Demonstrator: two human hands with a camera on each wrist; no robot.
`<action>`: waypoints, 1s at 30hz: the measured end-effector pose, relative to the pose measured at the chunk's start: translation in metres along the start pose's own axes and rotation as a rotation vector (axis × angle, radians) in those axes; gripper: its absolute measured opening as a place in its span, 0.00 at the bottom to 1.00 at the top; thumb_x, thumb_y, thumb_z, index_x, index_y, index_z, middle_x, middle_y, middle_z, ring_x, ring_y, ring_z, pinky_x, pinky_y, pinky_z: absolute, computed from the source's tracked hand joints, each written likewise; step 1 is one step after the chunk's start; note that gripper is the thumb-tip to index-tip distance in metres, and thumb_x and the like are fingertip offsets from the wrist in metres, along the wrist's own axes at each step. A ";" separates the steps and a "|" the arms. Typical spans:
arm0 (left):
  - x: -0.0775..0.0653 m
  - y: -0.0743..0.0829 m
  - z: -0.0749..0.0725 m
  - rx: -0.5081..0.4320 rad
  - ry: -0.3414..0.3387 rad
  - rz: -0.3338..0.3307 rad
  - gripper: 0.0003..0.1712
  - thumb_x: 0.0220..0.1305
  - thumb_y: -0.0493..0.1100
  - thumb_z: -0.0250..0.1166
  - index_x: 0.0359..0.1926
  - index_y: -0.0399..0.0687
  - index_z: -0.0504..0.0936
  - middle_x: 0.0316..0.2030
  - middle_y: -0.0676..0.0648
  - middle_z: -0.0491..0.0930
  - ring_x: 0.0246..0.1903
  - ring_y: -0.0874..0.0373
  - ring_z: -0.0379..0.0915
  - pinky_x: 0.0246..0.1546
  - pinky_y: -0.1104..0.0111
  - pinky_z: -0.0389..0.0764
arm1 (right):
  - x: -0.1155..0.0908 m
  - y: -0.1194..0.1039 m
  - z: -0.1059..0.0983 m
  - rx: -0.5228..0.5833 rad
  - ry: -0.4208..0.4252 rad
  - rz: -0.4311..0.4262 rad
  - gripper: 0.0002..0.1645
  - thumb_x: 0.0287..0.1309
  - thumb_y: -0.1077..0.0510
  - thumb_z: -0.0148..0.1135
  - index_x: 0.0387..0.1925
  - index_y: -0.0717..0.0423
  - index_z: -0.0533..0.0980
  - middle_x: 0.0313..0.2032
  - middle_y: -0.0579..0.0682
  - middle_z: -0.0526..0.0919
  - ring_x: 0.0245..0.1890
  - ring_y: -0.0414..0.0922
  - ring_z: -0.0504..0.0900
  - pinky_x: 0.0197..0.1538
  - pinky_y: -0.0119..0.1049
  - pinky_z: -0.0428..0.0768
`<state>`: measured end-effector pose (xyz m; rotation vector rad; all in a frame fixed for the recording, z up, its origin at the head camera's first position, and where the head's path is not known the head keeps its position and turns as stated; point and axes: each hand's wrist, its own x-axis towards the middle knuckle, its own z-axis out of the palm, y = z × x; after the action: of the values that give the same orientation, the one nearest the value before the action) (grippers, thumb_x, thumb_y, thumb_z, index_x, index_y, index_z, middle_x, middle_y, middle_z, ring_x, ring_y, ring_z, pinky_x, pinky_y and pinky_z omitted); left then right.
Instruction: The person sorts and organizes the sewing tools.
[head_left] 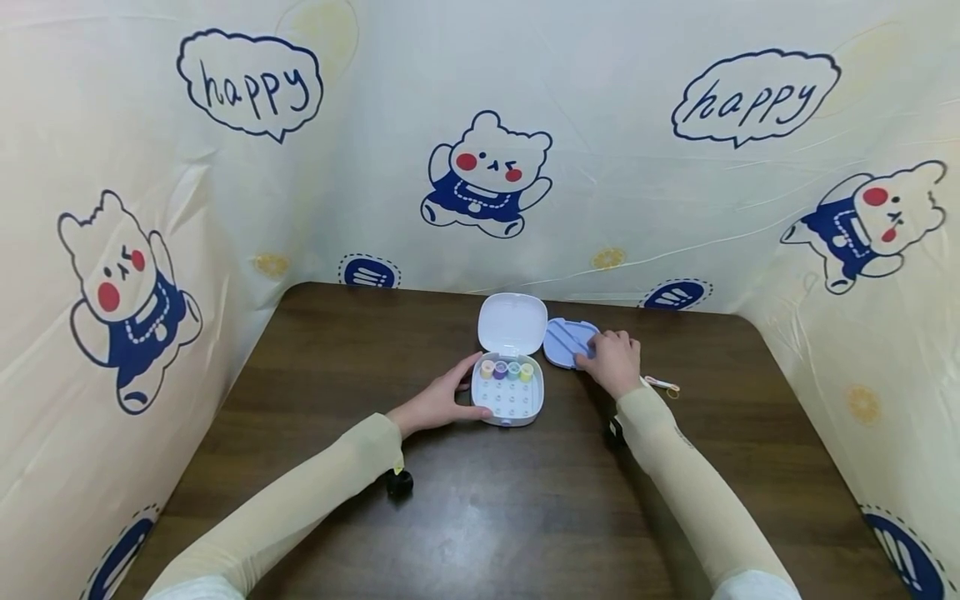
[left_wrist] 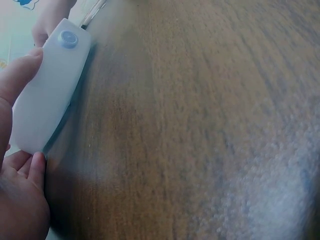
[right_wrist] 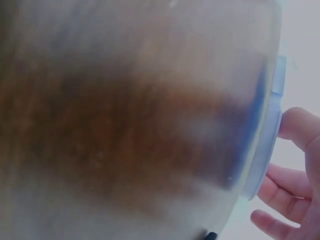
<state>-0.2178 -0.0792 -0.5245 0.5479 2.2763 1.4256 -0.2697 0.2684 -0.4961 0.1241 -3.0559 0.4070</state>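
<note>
A white case [head_left: 507,408] stands on the dark wooden table with its lid [head_left: 513,323] raised at the back. Its back row holds several small round pieces in pastel colours [head_left: 500,371], with bare pegs in front of them. My left hand [head_left: 438,402] grips the case's left side, thumb at the front corner and fingers further back. The case front [left_wrist: 52,95] with a round blue button shows in the left wrist view. My right hand [head_left: 615,364] holds the right edge of a flat light-blue grooved tray [head_left: 566,340], thumb and fingers at its rim [right_wrist: 265,150].
A small slim white item [head_left: 662,384] with an orange end lies right of my right hand. Behind the brown table [head_left: 337,333] hangs a pale printed curtain [head_left: 600,108], which also closes off both sides.
</note>
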 end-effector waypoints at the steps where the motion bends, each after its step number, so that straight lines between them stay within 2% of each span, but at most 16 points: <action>1: 0.000 -0.001 0.000 -0.002 0.001 0.002 0.62 0.60 0.54 0.79 0.84 0.59 0.49 0.80 0.46 0.55 0.73 0.45 0.64 0.74 0.52 0.65 | -0.002 -0.001 -0.001 0.002 0.006 -0.001 0.28 0.63 0.45 0.70 0.50 0.67 0.84 0.48 0.65 0.84 0.56 0.64 0.73 0.62 0.65 0.66; 7: -0.001 -0.001 0.001 -0.002 0.000 0.008 0.61 0.60 0.54 0.79 0.84 0.57 0.49 0.80 0.45 0.54 0.73 0.45 0.64 0.74 0.53 0.65 | -0.016 -0.006 -0.014 0.016 0.042 -0.017 0.28 0.61 0.45 0.71 0.48 0.66 0.85 0.47 0.64 0.84 0.54 0.63 0.74 0.60 0.64 0.67; 16: 0.000 -0.001 0.001 -0.011 0.006 0.009 0.62 0.59 0.55 0.79 0.84 0.60 0.49 0.80 0.46 0.55 0.73 0.45 0.64 0.74 0.52 0.65 | -0.035 -0.010 -0.032 0.022 0.024 -0.022 0.29 0.62 0.44 0.70 0.49 0.66 0.84 0.47 0.64 0.84 0.54 0.63 0.73 0.61 0.64 0.66; 21: 0.000 -0.001 0.002 -0.006 0.008 0.007 0.61 0.59 0.55 0.79 0.84 0.60 0.50 0.80 0.46 0.55 0.73 0.45 0.64 0.74 0.52 0.65 | -0.048 -0.010 -0.039 0.024 0.021 -0.031 0.29 0.61 0.44 0.71 0.48 0.67 0.84 0.45 0.64 0.84 0.54 0.63 0.73 0.62 0.65 0.66; 30: 0.000 0.001 0.000 -0.010 -0.003 0.005 0.63 0.59 0.53 0.80 0.84 0.58 0.48 0.80 0.46 0.54 0.73 0.45 0.64 0.74 0.53 0.65 | -0.069 -0.014 -0.043 0.044 0.063 -0.072 0.27 0.59 0.44 0.72 0.46 0.65 0.84 0.42 0.61 0.84 0.53 0.62 0.73 0.62 0.63 0.66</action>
<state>-0.2174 -0.0785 -0.5239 0.5522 2.2661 1.4369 -0.1979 0.2714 -0.4551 0.2185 -2.9716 0.4647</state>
